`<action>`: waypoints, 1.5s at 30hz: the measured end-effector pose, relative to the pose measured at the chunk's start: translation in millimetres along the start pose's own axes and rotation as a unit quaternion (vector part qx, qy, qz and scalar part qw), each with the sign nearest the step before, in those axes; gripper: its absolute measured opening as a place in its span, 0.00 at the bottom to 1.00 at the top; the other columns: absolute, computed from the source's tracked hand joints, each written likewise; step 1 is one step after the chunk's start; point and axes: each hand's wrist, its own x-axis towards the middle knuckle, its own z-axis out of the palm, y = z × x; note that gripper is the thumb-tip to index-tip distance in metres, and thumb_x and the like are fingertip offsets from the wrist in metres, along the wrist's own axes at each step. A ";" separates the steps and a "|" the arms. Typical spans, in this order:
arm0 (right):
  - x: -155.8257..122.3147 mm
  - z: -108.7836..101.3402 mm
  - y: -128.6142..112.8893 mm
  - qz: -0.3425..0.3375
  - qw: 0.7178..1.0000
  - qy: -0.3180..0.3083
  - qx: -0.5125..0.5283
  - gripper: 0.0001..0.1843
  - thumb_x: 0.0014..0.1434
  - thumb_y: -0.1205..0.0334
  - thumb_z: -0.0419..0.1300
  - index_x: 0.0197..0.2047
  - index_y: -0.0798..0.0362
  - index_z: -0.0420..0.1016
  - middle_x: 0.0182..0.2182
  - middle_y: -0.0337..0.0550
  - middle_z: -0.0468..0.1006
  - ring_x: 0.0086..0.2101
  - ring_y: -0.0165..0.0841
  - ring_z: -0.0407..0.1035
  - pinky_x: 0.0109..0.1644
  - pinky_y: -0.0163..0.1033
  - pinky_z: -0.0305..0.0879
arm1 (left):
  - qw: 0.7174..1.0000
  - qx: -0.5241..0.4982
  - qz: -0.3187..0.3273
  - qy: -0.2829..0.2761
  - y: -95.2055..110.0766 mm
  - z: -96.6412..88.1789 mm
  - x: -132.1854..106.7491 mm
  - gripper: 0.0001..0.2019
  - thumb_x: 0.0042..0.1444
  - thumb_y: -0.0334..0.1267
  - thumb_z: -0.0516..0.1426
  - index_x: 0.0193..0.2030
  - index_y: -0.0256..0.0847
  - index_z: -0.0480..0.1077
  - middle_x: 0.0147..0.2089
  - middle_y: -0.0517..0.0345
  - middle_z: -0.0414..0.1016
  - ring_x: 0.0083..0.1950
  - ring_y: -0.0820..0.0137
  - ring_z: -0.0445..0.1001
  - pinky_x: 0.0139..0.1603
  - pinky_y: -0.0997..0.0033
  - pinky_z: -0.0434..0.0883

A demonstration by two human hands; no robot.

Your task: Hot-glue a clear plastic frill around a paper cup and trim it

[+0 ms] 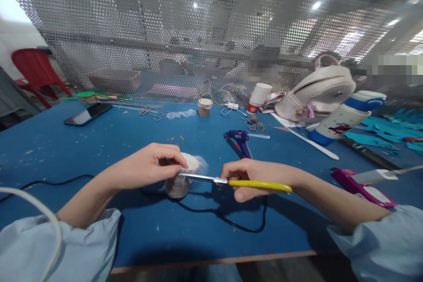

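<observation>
Near the middle of the blue table stands a small twine-wrapped cup with white fabric at its top. Sheer white netting sticks out on its right side. My left hand is closed at the cup's rim, thumb and fingers pinching the white fabric. In my right hand is a pair of scissors with yellow handles. Their blades point left and reach the fabric beside my left fingertips. Whether the blades are parted is hard to see.
Behind my right hand lies a blue glue gun, its black cord looping in front. Farther back are a finished-looking small bucket, stacked paper cups and a phone. At right are a bottle, a backpack and a purple object.
</observation>
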 end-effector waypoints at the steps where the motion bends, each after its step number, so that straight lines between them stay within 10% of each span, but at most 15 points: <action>1: 0.7 0.2 -0.3 0.000 1.000 -0.003 0.001 0.31 0.50 0.35 0.64 0.41 0.55 0.68 0.25 0.33 0.63 0.24 0.24 0.55 0.26 0.30 0.51 | 1.000 0.001 0.005 -0.003 -0.3 -0.2 -0.3 0.10 0.57 0.40 0.55 0.35 0.42 0.78 0.32 0.61 0.76 0.34 0.72 0.72 0.38 0.76 0.66; 45: 2.8 -8.9 -12.1 0.033 0.998 -0.028 -0.051 0.28 0.49 0.39 0.66 0.40 0.54 0.67 0.24 0.32 0.65 0.23 0.24 0.57 0.26 0.31 0.54 | 0.998 0.024 0.042 -0.050 -5.5 -2.3 -3.1 0.10 0.59 0.35 0.54 0.37 0.42 0.77 0.35 0.61 0.76 0.35 0.75 0.74 0.39 0.76 0.67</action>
